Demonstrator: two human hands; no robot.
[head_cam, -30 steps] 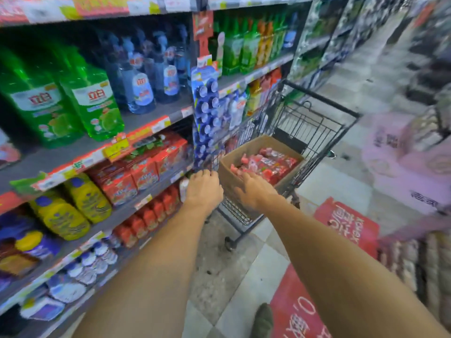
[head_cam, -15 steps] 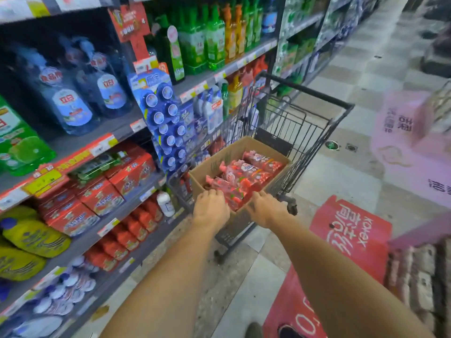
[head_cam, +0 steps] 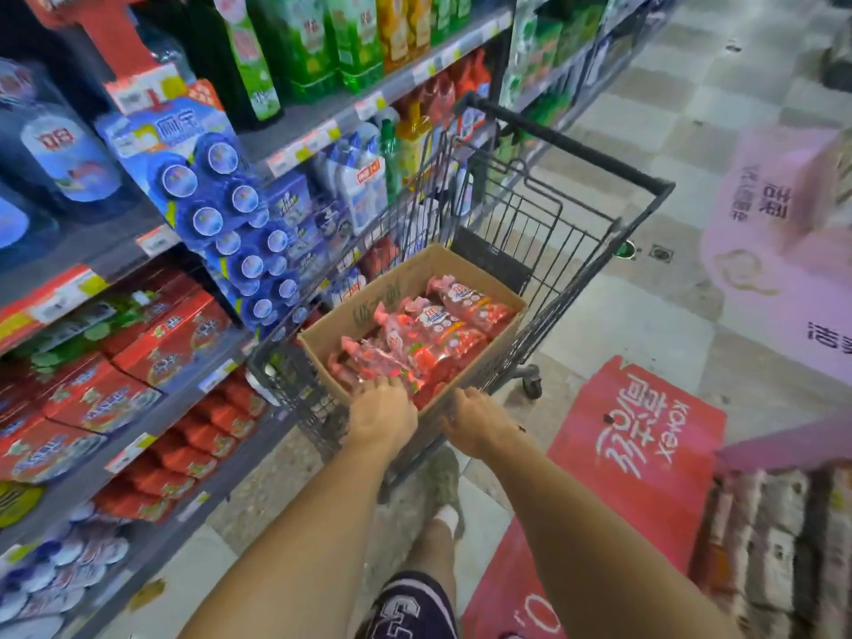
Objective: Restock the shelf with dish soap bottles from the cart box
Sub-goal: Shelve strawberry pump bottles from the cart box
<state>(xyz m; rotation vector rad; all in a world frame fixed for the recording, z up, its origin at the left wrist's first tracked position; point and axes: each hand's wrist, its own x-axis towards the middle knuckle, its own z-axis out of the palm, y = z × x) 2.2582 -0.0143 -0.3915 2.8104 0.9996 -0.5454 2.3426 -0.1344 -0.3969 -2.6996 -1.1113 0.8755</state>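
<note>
both hands [head_cam: 382, 415] at box [head_cam: 415, 279] edge

Both arms reach forward, left hand [head_cam: 382, 415] and right hand [head_cam: 477, 424] (fingers curled).

A pale checkered floor [head_cam: 636, 325] is stretching away down the aisle. A red floor sticker [head_cam: 641, 458] is lying on it, with a pink display stand [head_cam: 779, 251] standing beyond and stacked packs [head_cam: 774, 546] sitting nearer. Overhead light is washing the tiles evenly.
</note>
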